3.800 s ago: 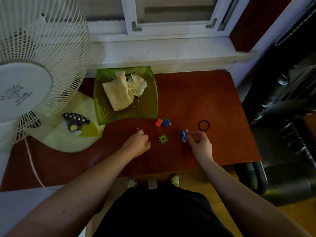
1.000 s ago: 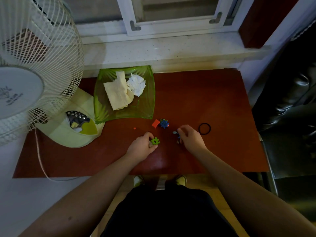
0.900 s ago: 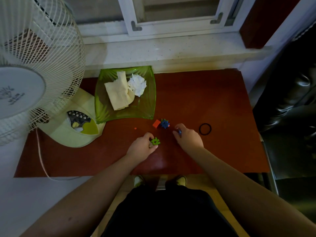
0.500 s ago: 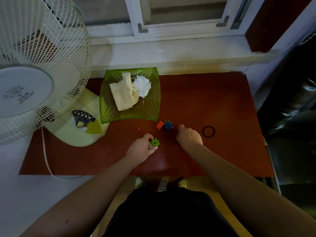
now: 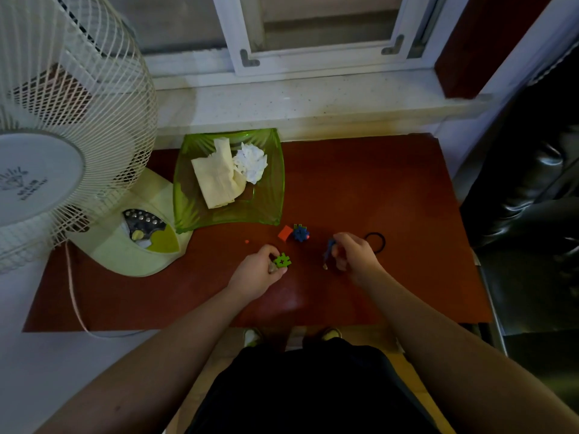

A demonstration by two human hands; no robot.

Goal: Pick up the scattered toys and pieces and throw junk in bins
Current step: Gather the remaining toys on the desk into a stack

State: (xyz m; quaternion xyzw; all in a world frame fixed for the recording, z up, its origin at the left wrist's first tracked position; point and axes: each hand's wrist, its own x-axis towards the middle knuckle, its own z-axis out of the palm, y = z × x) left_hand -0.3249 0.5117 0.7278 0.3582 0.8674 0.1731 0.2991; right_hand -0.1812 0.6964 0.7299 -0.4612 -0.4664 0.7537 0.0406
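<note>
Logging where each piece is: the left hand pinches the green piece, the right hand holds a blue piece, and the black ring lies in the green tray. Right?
Not quite. The head view shows the black ring on the table, beside the right hand, not in the green tray. The left hand does pinch the green piece, and the right holds the blue piece.

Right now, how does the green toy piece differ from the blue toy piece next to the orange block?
The green toy piece is pinched in the left hand; the blue toy piece lies untouched on the red table. The green one looks flat and bright, the blue one chunkier and darker. The blue one sits against the orange block; the green one touches no other toy. Both are small notched connector pieces.
</note>
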